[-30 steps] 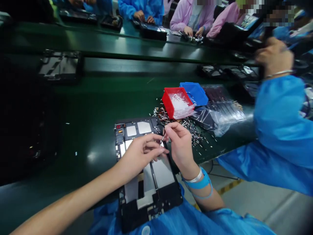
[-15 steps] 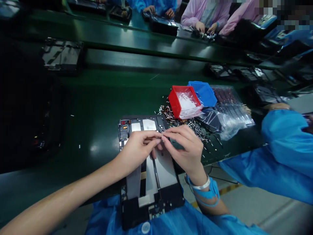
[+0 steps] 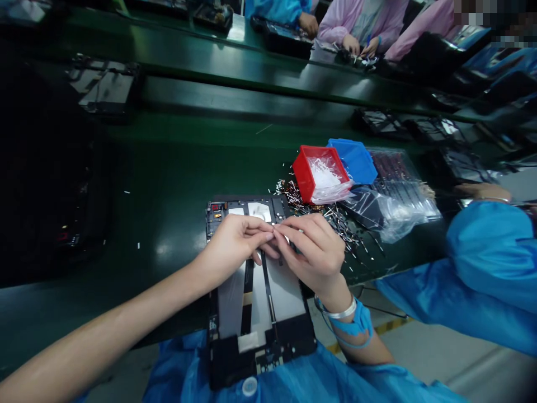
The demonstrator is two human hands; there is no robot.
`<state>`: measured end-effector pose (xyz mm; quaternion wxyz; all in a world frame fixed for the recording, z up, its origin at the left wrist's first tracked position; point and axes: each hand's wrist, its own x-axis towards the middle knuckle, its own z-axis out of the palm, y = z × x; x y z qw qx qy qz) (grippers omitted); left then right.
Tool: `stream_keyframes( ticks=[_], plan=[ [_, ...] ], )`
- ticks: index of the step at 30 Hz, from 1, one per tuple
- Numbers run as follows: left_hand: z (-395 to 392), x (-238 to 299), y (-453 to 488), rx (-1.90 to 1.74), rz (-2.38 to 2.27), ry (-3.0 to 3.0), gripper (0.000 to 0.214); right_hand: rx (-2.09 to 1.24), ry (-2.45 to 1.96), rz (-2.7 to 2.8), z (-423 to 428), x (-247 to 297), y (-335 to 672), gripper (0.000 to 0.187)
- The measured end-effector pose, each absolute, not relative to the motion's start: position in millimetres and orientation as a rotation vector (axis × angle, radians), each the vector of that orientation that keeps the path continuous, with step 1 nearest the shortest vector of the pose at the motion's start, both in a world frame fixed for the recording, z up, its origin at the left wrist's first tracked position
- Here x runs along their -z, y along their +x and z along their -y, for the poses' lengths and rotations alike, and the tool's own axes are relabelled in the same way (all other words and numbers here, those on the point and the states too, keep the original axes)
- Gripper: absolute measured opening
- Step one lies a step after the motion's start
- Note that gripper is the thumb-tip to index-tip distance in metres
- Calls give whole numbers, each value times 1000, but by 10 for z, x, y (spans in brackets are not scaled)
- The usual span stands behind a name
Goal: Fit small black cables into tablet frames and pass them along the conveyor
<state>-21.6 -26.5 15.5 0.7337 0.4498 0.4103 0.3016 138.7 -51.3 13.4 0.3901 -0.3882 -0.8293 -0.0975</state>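
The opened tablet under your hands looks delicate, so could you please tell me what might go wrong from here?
1. The left hand and right hand pinch something tiny over the opened tablet; dropped, it could vanish among the boards.
2. The tablet's near end overhangs the green belt onto the lap, so pressing down might tip it.
3. Loose small parts lie scattered close to the right hand; a sweep could knock them off the edge.

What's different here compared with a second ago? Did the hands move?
The right hand came down from where it was raised and met the left hand; their fingertips now pinch together over the top of the opened device, around something too small to make out. The co-worker's raised hand on the right has dropped out of sight. The red bin, blue bin and scattered small parts stayed put.
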Motion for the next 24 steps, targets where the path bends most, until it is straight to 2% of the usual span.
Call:
stream_keyframes(
  ticks=[4, 12, 16, 18, 20, 22, 24],
  plan=[
    [279, -183, -208, -728, -944, 1015, 13, 121, -1012, 2102, 507, -135, 1403, 12],
    [242, -296, -304, -740, -994, 1223, 18, 199, -1028, 2109, 467, -250, 1281, 13],
    [106, -452, -485, -723, -1084, 1251, 15, 510, -1202, 1881, 80, -294, 1687, 11],
    [41, -517, -584, -772, -1113, 1292, 15, 668, -1401, 1725, -161, -278, 1988, 21],
    [-1, -554, -662, -815, -1124, 1318, 16, 694, -1582, 1827, -302, -254, 2164, 36],
    [-11, -566, -704, -808, -1115, 1320, 18, 672, -1602, 1870, -277, -241, 2111, 30],
    [8, -563, -711, -763, -1083, 1321, 19, 519, -1378, 1950, -112, -253, 1852, 19]
  ],
)
